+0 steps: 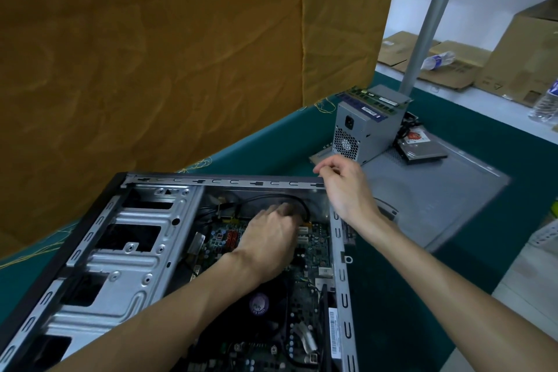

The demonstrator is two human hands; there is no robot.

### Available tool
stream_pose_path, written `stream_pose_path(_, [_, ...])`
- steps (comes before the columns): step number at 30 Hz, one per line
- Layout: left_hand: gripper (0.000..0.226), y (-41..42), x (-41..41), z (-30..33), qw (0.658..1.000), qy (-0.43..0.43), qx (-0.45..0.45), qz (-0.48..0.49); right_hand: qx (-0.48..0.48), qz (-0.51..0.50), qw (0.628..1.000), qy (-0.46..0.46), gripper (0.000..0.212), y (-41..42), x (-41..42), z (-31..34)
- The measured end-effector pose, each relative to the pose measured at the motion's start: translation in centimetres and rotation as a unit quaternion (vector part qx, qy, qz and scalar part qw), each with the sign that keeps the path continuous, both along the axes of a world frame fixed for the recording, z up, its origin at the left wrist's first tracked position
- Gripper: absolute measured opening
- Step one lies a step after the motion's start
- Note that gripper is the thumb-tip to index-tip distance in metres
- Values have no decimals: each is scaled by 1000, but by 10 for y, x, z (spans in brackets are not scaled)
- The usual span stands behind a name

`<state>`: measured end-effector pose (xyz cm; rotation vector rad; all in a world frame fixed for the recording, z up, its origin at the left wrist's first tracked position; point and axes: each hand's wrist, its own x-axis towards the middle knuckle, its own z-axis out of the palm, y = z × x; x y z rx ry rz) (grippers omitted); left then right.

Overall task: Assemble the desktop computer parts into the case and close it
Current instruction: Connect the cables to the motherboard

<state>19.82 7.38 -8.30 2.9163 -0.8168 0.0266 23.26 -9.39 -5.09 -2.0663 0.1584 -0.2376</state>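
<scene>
Case: the open computer case [99,254] lies on its side on the green table [271,145], open face up; its long axis runs from the near left of the view toward the far right corner, where the right hand sits.
Case contents: a silver drive cage [120,251] fills the left half; the motherboard [311,254] lies flat in the right half, with the round CPU fan [259,303] on its near part and a black cable [290,199] arching along the far wall.
Left hand: the left hand [268,235] reaches down into the case over the far part of the motherboard, fingers curled together and pressed at the black cable's end (what the fingertips grip is hidden by the knuckles, so it cannot be told).
Right hand: the right hand [341,187] rests at the case's far right corner, fingers bent in a loose fist, thumb and forefinger pinched together on or just above the rim.
Side panel: the grey side panel [437,190] lies flat just right of the case.
Power supply: the power supply [362,127] stands beyond the case's far right corner, its vent and socket facing the case, with memory sticks [370,103] lying across its top.
Hard drive: the hard drive [422,148] lies on the side panel, beside the power supply.
</scene>
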Motion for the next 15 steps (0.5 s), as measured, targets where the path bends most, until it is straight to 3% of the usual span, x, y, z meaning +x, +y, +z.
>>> stream_pose_path(7, [74,-4,-6,5,992,68,81,-66,4,0,1000,-4,22,0,1,0])
stream_pose_path(11, [69,-7,-5,7,982,72,160,-73,4,-3,1000,-7,22,0,-1,1])
stream_pose_path(15, [68,-13,-3,6,978,69,179,-78,5,2,1000,0,25,-1,-2,2])
